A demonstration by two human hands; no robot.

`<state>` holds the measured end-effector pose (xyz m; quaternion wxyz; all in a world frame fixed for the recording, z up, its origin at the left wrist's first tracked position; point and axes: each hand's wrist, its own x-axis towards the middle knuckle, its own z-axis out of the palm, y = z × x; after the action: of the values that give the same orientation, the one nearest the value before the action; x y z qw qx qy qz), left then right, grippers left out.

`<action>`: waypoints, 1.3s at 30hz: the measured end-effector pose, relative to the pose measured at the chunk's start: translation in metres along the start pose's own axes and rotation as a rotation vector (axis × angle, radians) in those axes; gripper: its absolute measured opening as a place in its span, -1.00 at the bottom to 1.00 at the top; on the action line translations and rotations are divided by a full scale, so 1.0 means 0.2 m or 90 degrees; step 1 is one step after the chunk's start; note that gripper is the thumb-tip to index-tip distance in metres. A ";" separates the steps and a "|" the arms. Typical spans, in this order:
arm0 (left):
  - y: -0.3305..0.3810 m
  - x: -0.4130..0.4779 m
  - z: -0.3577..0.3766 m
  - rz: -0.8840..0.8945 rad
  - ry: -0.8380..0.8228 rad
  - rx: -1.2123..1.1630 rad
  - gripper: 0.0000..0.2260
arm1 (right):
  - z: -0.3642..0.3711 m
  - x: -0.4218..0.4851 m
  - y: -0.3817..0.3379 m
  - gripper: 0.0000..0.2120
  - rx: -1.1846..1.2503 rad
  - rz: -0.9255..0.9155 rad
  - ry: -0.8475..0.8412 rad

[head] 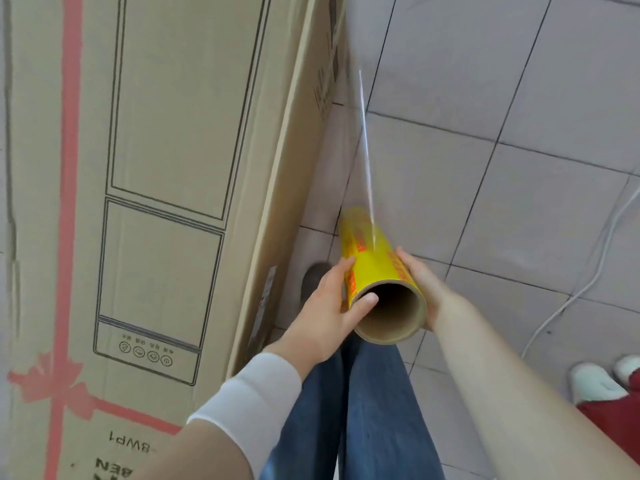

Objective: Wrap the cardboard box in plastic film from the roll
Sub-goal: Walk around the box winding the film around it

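Tall cardboard box (166,168) stands upright and fills the 9 o'clock half of view, w/ black line drawing of an appliance and a red ribbon print on its face. Film roll (372,258), yellow wrap w/ red print, brown core open toward the camera, sits just past centre at approx 5 o'clock, close beside the box's side face but not touching it. L hand (325,306) grips the roll from its 9 o'clock side: fingers curled round the barrel, thumb (363,303) laid across the core rim. R hand (424,284) clasps it from 3 o'clock, fingers wrapped behind and mostly hidden, one digit's tip on top of the yellow wrap. Plastic film (363,143) runs taut from the roll toward 12 o'clock, its edge glinting, up to the box's far corner. White wristband (256,400) on L forearm. Blue jeans (363,410) at 6 o'clock. Tiled floor (519,168) w/ white cable (588,271) at 3 o'clock; white slippers (595,382) at 4 o'clock.
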<state>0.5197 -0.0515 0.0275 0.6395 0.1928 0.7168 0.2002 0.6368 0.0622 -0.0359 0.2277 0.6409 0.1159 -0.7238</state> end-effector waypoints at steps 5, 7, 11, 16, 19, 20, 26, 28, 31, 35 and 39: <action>-0.10 -0.13 0.10 -0.044 0.091 -0.089 -0.41 | 0.07 0.01 0.07 -0.44 -0.044 0.037 -0.018; -0.14 -0.16 0.10 -0.051 0.049 -0.043 -0.33 | 0.08 0.02 0.08 -0.43 -0.117 0.057 0.004; -0.12 -0.10 0.06 0.017 -0.005 -0.020 -0.23 | 0.07 0.07 0.10 -0.45 -0.210 0.049 0.037; -0.10 -0.04 0.04 0.028 -0.091 0.151 -0.39 | 0.06 0.05 0.12 -0.44 -0.226 0.052 0.037; -0.18 -0.12 0.06 0.019 -0.033 0.064 -0.44 | -0.03 0.05 0.21 -0.52 -0.195 0.004 0.091; -0.21 -0.15 0.07 0.018 -0.011 0.031 -0.43 | -0.04 0.06 0.25 -0.50 -0.170 0.004 0.079; -0.40 -0.34 0.21 -0.092 0.027 -0.059 -0.61 | 0.11 0.12 0.44 -0.49 -0.057 -0.044 0.028; -0.46 -0.37 0.19 -0.123 -0.014 -0.003 -0.61 | 0.16 0.15 0.46 -0.49 -0.122 -0.061 0.050; -0.49 -0.36 0.11 -0.106 -0.041 0.018 -0.20 | 0.18 0.16 0.49 -0.51 -0.207 0.010 0.062; -0.42 -0.31 0.09 -0.007 -0.109 0.071 -0.20 | 0.20 0.12 0.50 -0.54 -0.282 0.026 0.012; -0.47 -0.34 0.14 0.001 -0.068 0.112 -0.33 | 0.14 0.13 0.57 -0.41 -0.247 0.005 0.023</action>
<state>0.5525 -0.1667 0.0308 0.6573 0.2597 0.6961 0.1263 0.6642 -0.0539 -0.0434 0.3480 0.5982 0.2546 -0.6755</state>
